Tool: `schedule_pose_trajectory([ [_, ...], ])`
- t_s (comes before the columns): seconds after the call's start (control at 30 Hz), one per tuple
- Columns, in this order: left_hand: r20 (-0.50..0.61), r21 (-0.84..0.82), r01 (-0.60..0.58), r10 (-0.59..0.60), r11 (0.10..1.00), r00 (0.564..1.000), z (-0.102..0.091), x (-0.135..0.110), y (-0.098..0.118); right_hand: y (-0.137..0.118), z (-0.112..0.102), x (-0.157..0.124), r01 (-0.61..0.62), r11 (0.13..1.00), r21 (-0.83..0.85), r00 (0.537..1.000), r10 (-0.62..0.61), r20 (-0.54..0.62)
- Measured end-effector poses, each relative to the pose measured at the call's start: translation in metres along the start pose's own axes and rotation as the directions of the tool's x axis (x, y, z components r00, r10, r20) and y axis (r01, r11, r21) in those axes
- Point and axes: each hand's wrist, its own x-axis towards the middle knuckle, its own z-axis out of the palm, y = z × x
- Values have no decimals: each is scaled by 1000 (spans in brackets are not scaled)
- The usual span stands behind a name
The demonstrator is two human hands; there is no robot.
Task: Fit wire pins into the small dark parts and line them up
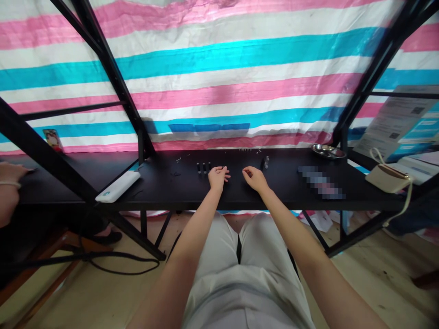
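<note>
A metal dish (328,152) and beige pouch (387,178) sit beyond the right hand (254,178).

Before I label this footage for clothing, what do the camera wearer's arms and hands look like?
The left arm and right arm look bare, no sleeves in view. The left hand and right hand are gloveless, without a visible watch or bracelet; rings can't be ruled out.

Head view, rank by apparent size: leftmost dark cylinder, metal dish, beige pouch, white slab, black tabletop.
1. Black tabletop
2. Beige pouch and white slab: too alike to rank
3. Metal dish
4. Leftmost dark cylinder
</note>
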Motion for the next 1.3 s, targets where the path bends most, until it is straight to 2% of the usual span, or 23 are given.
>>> schedule_pose_trajectory([
  [0.27, 147, 39, -44, 38, 998, 988, 0, -6, 5, -4, 1, -1, 19, 998, -60, 1000, -18, 13],
  [0.4, 311, 75, -40, 15, 996, 950, 2, -7, 2, -5, 1, -2, -12, 999, -51, 1000, 14, 24],
  [0.5, 391, 99, -60, 17, 993, 920, 3, -6, -2, -5, 1, -1, -24, 997, -68, 997, 29, 71],
  [0.6, 403, 114, -81, 28, 990, 915, 4, -4, -4, -4, 0, -1, -13, 998, -67, 995, 19, 95],
  [0.87, 387, 122, -56, 5, 991, 922, 5, -6, -3, -3, -1, -1, 16, 1000, -2, 999, -16, 28],
  [1.07, 338, 70, -63, 35, 996, 940, 4, -10, 2, 2, 1, -2, 19, 998, 62, 1000, -19, -4],
  [1.3, 391, 115, -110, 57, 987, 919, 4, -8, -2, 0, -1, -2, 51, 997, 52, 998, -53, 30],
])
